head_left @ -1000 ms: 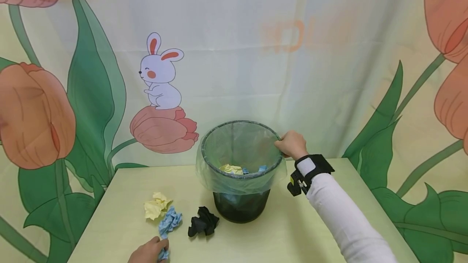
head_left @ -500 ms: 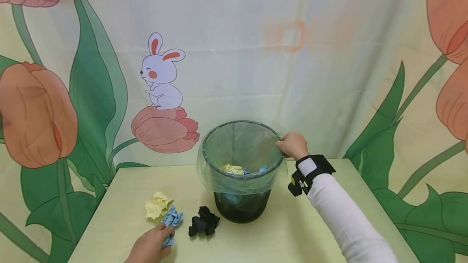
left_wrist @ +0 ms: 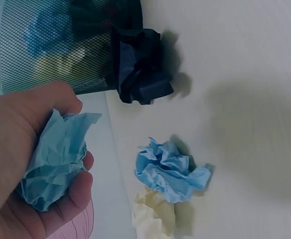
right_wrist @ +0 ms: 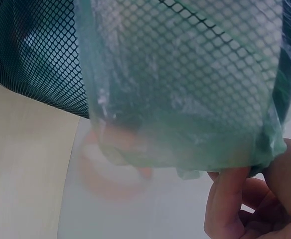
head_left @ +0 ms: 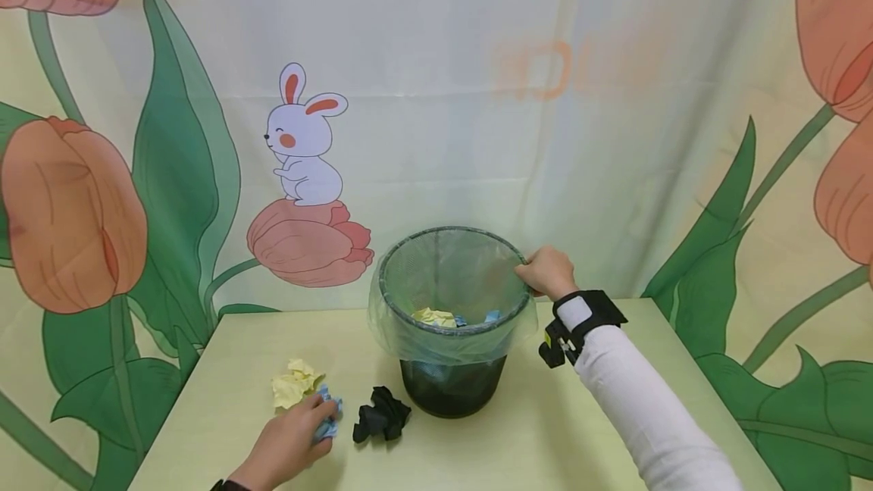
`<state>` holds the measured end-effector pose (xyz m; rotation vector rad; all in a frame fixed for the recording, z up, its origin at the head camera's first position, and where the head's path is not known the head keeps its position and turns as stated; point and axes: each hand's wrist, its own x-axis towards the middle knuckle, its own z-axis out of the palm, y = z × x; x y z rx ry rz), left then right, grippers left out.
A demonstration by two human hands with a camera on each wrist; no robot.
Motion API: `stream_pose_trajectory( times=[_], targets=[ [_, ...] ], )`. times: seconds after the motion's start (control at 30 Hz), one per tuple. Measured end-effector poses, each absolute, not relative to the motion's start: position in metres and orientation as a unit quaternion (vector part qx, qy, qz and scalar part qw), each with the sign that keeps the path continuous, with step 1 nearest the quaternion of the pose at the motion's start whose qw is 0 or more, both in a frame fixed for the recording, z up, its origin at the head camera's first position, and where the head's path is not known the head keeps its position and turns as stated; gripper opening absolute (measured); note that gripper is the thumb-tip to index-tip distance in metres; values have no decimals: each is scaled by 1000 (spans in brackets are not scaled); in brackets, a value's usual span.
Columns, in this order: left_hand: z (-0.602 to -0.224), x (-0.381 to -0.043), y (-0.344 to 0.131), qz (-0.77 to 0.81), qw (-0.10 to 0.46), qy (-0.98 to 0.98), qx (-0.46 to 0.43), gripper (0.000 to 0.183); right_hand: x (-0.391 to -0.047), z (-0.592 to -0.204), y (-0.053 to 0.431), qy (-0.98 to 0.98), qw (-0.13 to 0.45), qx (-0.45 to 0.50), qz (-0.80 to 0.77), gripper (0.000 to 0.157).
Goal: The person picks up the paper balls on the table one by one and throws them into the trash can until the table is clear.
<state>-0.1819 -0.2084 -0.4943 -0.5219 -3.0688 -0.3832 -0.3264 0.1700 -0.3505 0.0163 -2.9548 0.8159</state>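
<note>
My left hand (head_left: 289,434) holds a crumpled piece of blue paper (left_wrist: 58,159) with its fingers curled round it. In the left wrist view a second crumpled blue paper (left_wrist: 170,172) lies on the table, apart from the hand; in the head view the hand partly covers it. Crumpled yellow paper (head_left: 296,383) lies just behind, and crumpled black paper (head_left: 382,415) to the right. My right hand (head_left: 549,271) pinches the rim of a black mesh wastebasket (head_left: 453,389) on its right side. A translucent green bin liner (head_left: 443,348) folds over that rim.
Inside the wastebasket show crumpled yellow paper (head_left: 435,317) and bits of blue paper (head_left: 492,316). The pale table (head_left: 539,430) ends at a printed curtain (head_left: 436,97) with a rabbit and tulips, close behind the basket.
The left hand has moved forward and slightly right with the blue paper, from the front edge of the view to over the second blue paper. The right hand keeps its hold on the rim.
</note>
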Motion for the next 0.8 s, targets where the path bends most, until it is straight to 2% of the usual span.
stream_pose_trajectory(
  times=[0.23, 0.8],
  targets=[
    [-487, -187, -205, -108, 47, -970, -211, 24, -326, -351, 170, -964, 38, 8, 263, 47],
    [-451, -216, -201, -68, 103, -960, -252, 30, -328, -352, 170, -965, 37, 4, 260, 47]
  ],
)
